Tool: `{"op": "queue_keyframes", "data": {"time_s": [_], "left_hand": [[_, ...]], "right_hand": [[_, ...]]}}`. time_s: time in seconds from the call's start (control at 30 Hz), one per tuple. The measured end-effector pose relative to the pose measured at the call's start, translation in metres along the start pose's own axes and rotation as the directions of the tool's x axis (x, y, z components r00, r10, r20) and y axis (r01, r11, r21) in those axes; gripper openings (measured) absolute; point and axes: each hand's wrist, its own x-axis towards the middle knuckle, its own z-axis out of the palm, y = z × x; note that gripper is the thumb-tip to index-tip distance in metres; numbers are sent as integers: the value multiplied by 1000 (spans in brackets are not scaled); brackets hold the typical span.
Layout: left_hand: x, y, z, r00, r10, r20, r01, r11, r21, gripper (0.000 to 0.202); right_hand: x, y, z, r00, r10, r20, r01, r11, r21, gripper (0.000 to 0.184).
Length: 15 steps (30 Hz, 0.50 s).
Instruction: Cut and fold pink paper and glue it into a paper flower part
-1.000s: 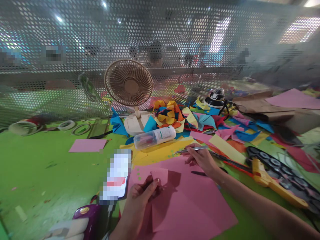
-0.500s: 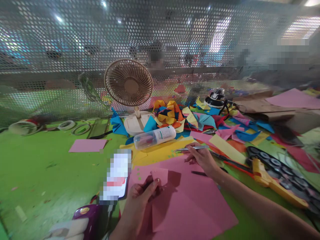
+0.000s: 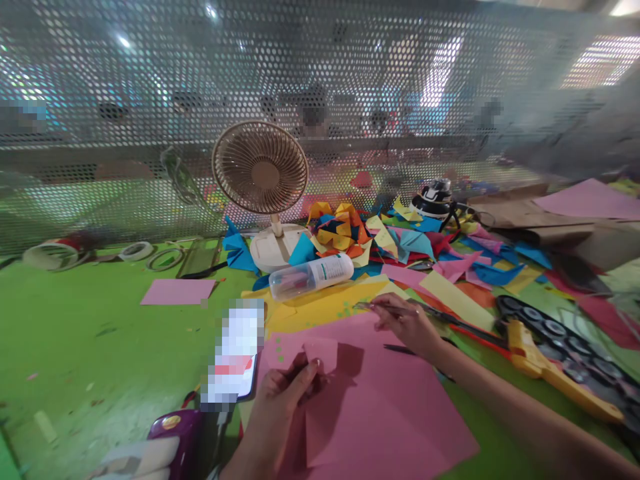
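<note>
My left hand (image 3: 290,393) pinches a small pink paper piece (image 3: 323,352) between thumb and fingers, held above a large pink paper sheet (image 3: 390,413). Tweezers (image 3: 364,306) are gripped in my right hand (image 3: 403,317), their tips pointing left over a yellow sheet (image 3: 300,313). Tiny green pieces (image 3: 345,310) lie on the yellow sheet near the tips, and a few more (image 3: 279,348) dot the pink sheet beside my left hand. Dark pointed scissor-like blades (image 3: 397,349) stick out from beneath my right wrist.
A clear bottle (image 3: 310,275) lies in front of a fan (image 3: 263,170). Folded coloured papers (image 3: 345,230) pile up behind. To the left is a phone (image 3: 235,350); to the right, a yellow-handled tool (image 3: 560,377) and a black tray (image 3: 543,323). Perforated metal (image 3: 150,100) rises behind the table.
My right hand has turned slightly, and the tweezers now point lower toward the green bits on the yellow sheet. My left hand keeps its hold on the pink piece.
</note>
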Motion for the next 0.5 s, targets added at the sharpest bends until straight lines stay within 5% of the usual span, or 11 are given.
{"op": "queue_keyframes", "data": {"time_s": [0.2,0.5], "left_hand": [[1,-2,2,1000,16,-25,-17,999,-51,27],[-2,0,3,1000,25,2,-25,999,32,26]], "right_hand": [[-3,2,0,979,-189,69,202,928,-314,21],[2,6,4,992,-126,-1,123,966,-228,28]]}}
